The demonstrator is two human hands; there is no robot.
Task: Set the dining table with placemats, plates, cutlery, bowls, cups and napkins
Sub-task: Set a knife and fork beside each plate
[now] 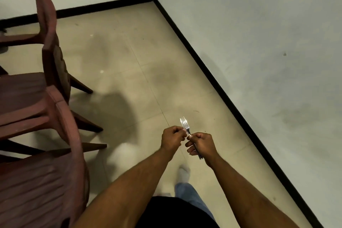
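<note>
Fork [185, 126], a shiny metal one, is held in front of the person above the tiled floor [140, 72], tines pointing up and away, its handle running down through the right hand [200, 144], whose fingers are curled around it. Just beside, the left hand [173, 139] has its fingers curled in, thumb and fingertips pinching the fork's neck below the tines. Reddish-brown plastic chairs [42, 116] stand to the left, a white wall [259, 42] with dark skirting to the right.
</note>
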